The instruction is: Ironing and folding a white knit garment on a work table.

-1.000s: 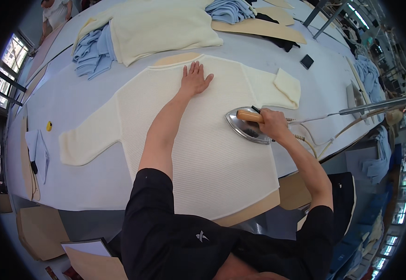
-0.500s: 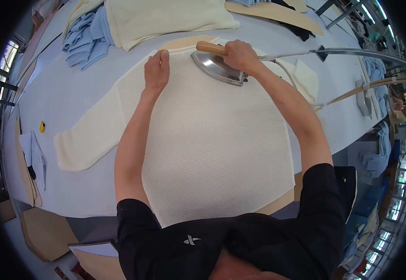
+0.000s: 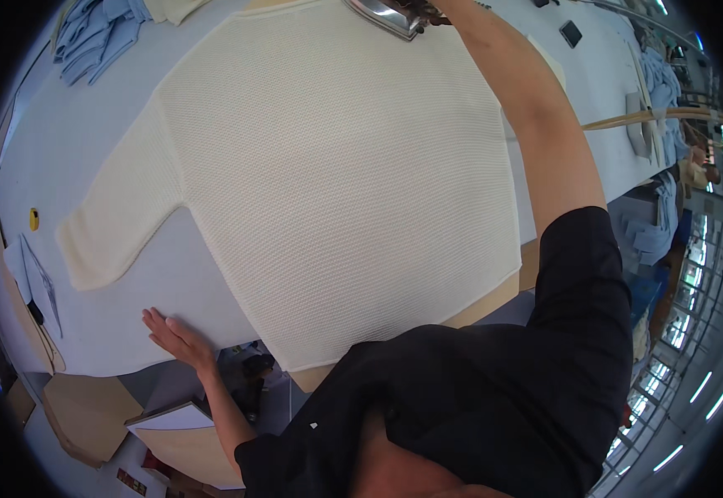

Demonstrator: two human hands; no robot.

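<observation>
A cream ribbed knit sweater point(image 3: 353, 183) lies flat on the pale table, one sleeve stretched out to the left. At the upper edge of the view, a metal iron point(image 3: 388, 17) rests on the sweater's upper part, its handle cut off by the frame. My right forearm reaches to it; my right hand point(image 3: 443, 5) is almost wholly out of view at the iron's heel, so its grip on the handle is only partly evidenced. Low on the left, my left hand point(image 3: 177, 336) is open with fingers stretched, holding nothing, by the table's near edge and below the sleeve.
Folded light-blue garments point(image 3: 100, 33) lie at the far left. A small yellow tape measure point(image 3: 34, 218) sits near the left edge. Tan board point(image 3: 486, 300) shows under the sweater's hem. A dark rectangular object point(image 3: 571, 33) and a tan hose point(image 3: 652, 118) are at the right.
My left hand has left the sweater's shoulder and come down to the table's near left edge. The view has shifted, putting the iron and right hand at the top edge.
</observation>
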